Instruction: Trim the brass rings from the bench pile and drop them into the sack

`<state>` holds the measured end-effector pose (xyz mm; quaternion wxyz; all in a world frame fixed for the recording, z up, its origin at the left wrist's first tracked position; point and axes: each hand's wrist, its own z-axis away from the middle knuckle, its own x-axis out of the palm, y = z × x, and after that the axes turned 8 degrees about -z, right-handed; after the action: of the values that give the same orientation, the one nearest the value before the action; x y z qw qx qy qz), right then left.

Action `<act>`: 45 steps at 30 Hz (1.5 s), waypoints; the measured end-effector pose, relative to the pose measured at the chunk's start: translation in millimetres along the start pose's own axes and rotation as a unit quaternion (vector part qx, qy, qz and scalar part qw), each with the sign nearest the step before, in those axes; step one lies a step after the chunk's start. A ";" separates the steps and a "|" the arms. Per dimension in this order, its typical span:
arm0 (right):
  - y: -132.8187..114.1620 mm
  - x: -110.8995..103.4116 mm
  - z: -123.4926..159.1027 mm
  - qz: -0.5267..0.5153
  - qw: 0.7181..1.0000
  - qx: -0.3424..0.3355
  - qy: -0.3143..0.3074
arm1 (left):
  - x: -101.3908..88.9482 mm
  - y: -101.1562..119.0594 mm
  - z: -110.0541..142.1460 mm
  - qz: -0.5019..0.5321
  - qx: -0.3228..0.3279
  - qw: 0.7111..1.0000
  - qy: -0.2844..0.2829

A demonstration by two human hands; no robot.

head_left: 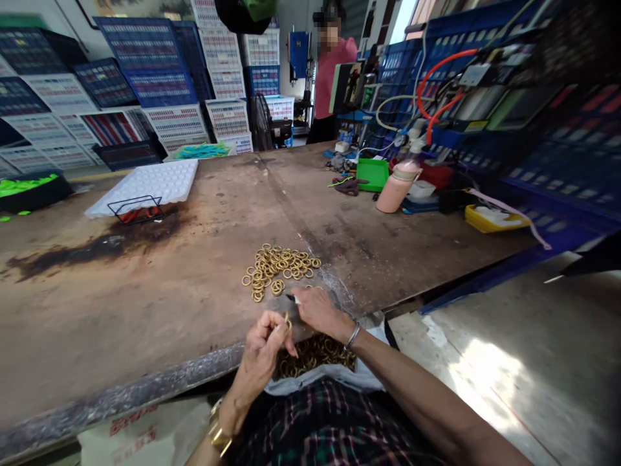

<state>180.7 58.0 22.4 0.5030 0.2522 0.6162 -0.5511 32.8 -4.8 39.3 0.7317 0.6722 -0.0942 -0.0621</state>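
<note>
Brass-coloured metal rings [279, 262] lie in a loose pile on the brown worktable [208, 310]. My left hand [264, 346] is closed in a pinch on one brass ring [288, 322], held upright just above the table's front edge. Beside it, my right hand [317, 309] is closed around a small tool [293, 298] with a dark tip; most of it is hidden in the fingers. That tip points left, close to the near side of the pile. Below both hands, an open pale bag [325, 372] against my lap holds many more rings.
A white moulded tray [155, 184] and a black wire rack [136, 208] sit at the left. To the right stand a pink bottle [398, 188], a green tray [372, 175] and a yellow tray [495, 219]. Stacked crates [145, 58] and a person [334, 77] are behind the table.
</note>
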 end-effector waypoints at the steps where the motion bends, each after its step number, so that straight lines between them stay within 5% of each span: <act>1: 7.2 -1.3 -0.8 0.006 1.000 0.025 0.011 | 1.6 1.9 1.2 0.040 -0.010 0.999 -0.016; 4: 32.1 -7.2 -1.6 -0.009 0.995 0.075 0.062 | 0.6 2.2 -2.8 0.169 -0.053 0.984 -0.017; 9: 53.6 -9.2 1.2 -0.038 0.989 0.084 0.119 | -9.6 -12.7 -19.6 0.287 -0.118 0.948 0.068; 20: 31.2 5.3 -1.3 -0.043 0.989 0.103 0.097 | -14.5 -31.9 -29.0 0.324 -0.219 0.914 0.103; 26: 21.3 3.8 2.0 -0.095 0.991 -0.001 0.092 | -15.0 -46.2 -38.1 0.278 -0.266 0.911 0.149; 35: -1.8 11.8 1.6 -0.194 0.973 -0.092 0.088 | -9.3 -61.5 -45.0 0.131 -0.194 0.967 0.096; 40: -9.6 8.1 -0.7 -0.256 0.961 -0.045 0.096 | -10.5 -71.6 -45.5 0.028 -0.160 0.981 0.105; 45: -14.2 -1.3 -1.1 -0.372 0.926 0.052 0.037 | -9.9 -62.9 -39.8 -0.143 -0.027 0.978 0.152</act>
<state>168.5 55.6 29.5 0.2246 0.0506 0.6540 -0.7206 34.2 30.4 -26.9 0.7387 0.6607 0.1167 -0.0652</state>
